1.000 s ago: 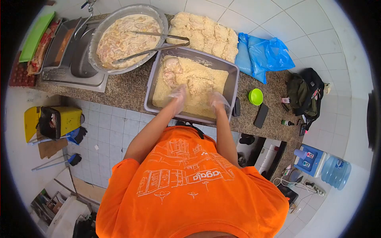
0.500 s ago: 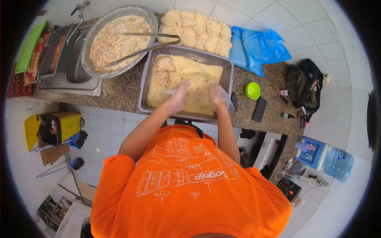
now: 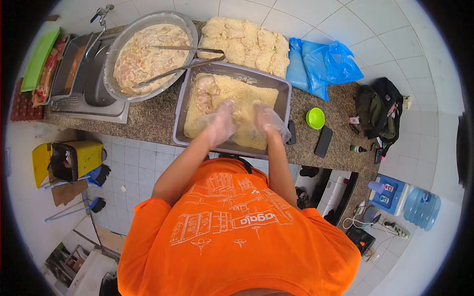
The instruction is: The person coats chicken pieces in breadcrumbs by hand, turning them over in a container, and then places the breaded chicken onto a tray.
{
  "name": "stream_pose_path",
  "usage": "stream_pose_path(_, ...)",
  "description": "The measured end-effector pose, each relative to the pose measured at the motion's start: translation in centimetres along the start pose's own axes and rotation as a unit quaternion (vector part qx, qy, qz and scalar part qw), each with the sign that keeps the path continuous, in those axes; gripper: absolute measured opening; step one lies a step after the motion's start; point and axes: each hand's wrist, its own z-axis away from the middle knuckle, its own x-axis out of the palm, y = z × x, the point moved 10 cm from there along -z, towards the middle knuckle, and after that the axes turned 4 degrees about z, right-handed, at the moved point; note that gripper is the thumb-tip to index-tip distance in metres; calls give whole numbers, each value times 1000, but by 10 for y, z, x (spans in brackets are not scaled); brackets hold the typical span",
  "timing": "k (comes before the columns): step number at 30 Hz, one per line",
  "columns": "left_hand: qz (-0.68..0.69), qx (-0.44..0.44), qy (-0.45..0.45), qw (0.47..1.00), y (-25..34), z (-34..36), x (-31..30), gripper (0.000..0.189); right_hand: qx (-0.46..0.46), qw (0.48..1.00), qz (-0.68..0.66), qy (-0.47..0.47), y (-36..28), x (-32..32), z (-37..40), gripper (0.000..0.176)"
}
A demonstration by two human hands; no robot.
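My left hand (image 3: 222,124), in a clear plastic glove, is over the left-middle of a grey plastic tub (image 3: 180,114) of pale breadcrumbs (image 3: 256,140). Facing it, my gloved right hand (image 3: 268,121) is over the tub's right side. Between the hands is a blurred, crumb-coloured patch; whether it is a coated piece or loose crumbs I cannot make out. The fingers of both hands are smeared by motion and partly hidden. Pieces of raw, batter-wet meat, seemingly chicken (image 3: 206,88), lie on the crumbs at the tub's upper left, beyond my left hand.
A large round basin (image 3: 109,74) of battered meat stands at left, metal tongs (image 3: 173,71) across its rim. Behind the tub are rows of crumb-coated pieces (image 3: 244,39). Blue plastic bags (image 3: 326,64), a green bowl (image 3: 315,118) and a phone (image 3: 323,141) are at right; a sink (image 3: 101,89) is far left.
My hands have shifted slightly within the tub, and the right hand's fingers now point more toward the left hand. The meat at the tub's upper left stays put. The camera view has shifted slightly.
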Motion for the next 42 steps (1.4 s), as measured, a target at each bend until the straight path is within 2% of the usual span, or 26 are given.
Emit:
stream_pose_path(1, 2, 3, 2, 1000, 3, -8, -13, 50, -177, 968, 167, 68, -37, -4, -1, 39)
stream_pose_path(2, 7, -25, 20, 999, -4, -20, -37, 51, -343, 873, 322, 132, -70, 7, 10, 31)
stream_pose_path(3, 12, -50, 39, 998, -6, -26, -54, 53, -347, 872, 320, 131, -69, 23, -4, 31)
stream_pose_path(5, 16, -18, 41, 999, 9, -10, -63, 56, -487, 789, 363, 99, -83, 88, -10, 22)
stream_pose_path(6, 20, 5, 39, 999, 14, 1, -65, 59, -483, 792, 361, 98, -94, 89, -10, 22)
stream_pose_path(8, 13, -13, 41, 999, 10, 20, -69, 60, -414, 789, 435, -129, -95, 111, -18, 22)
stream_pose_path(9, 12, -17, 44, 999, 15, 20, -70, 62, -420, 785, 439, -124, -102, 107, -28, 22)
stream_pose_path(13, 68, -12, 69, 995, 4, 10, -94, 64, -287, 920, 240, -116, -39, 73, -87, 22)
stream_pose_path(14, 78, -16, 69, 994, -2, 11, -98, 64, -250, 943, 188, -112, -23, 65, -101, 24)
stream_pose_path(15, 87, -17, 70, 994, -4, 11, -102, 65, -255, 942, 188, -113, -19, 66, -111, 24)
stream_pose_path(16, 87, -19, 71, 993, -6, 14, -104, 65, -156, 974, 73, -147, 8, 67, -124, 26)
stream_pose_path(17, 92, -17, 66, 993, -5, 15, -104, 65, -55, 982, -44, -173, 36, 66, -134, 28)
stream_pose_path(18, 95, -16, 60, 994, -4, 15, -103, 65, -54, 983, -44, -170, 62, 63, -148, 28)
stream_pose_path(19, 96, -11, 55, 994, -1, 10, -104, 65, -193, 976, 69, -74, 61, 43, -169, 30)
stream_pose_path(20, 114, -6, 49, 992, -3, 4, -110, 64, -323, 929, 181, 22, 45, 33, -171, 32)
stream_pose_path(25, 119, -19, 64, 991, -12, 5, -109, 62, -231, 913, 333, 42, -2, 32, -83, 36)
stream_pose_path(27, 77, -26, 82, 993, -14, 3, -111, 63, -208, 899, 383, 49, -9, 39, -76, 36)
stream_pose_path(29, 67, -25, 77, 994, -13, 6, -105, 63, -96, 972, 200, -83, 24, 68, -97, 39)
stream_pose_path(30, 58, -26, 72, 995, -12, 7, -103, 63, -96, 972, 200, -82, 30, 73, -97, 39)
stream_pose_path(31, 58, -26, 71, 995, -12, 6, -103, 63, -103, 990, 19, -92, 32, 75, -96, 39)
stream_pose_path(32, 60, -29, 71, 995, -13, 6, -102, 63, -106, 976, -162, -100, 35, 76, -94, 39)
stream_pose_path(36, 77, -39, 75, 993, -16, 4, -109, 63, -66, 993, -66, -67, 2, 42, -51, 42)
stream_pose_path(38, 90, -36, 68, 993, -17, 4, -110, 64, -25, 990, -90, -105, -22, 23, -10, 51)
stream_pose_path(39, 99, -32, 62, 993, -15, 4, -110, 64, -28, 990, -86, -107, -18, 25, -14, 51)
stream_pose_path(41, 117, -31, 58, 991, -19, -2, -116, 65, -63, 966, -206, -146, -12, 35, -23, 57)
stream_pose_path(42, 130, -32, 53, 990, -20, -3, -117, 66, -65, 966, -201, -148, -14, 33, -19, 57)
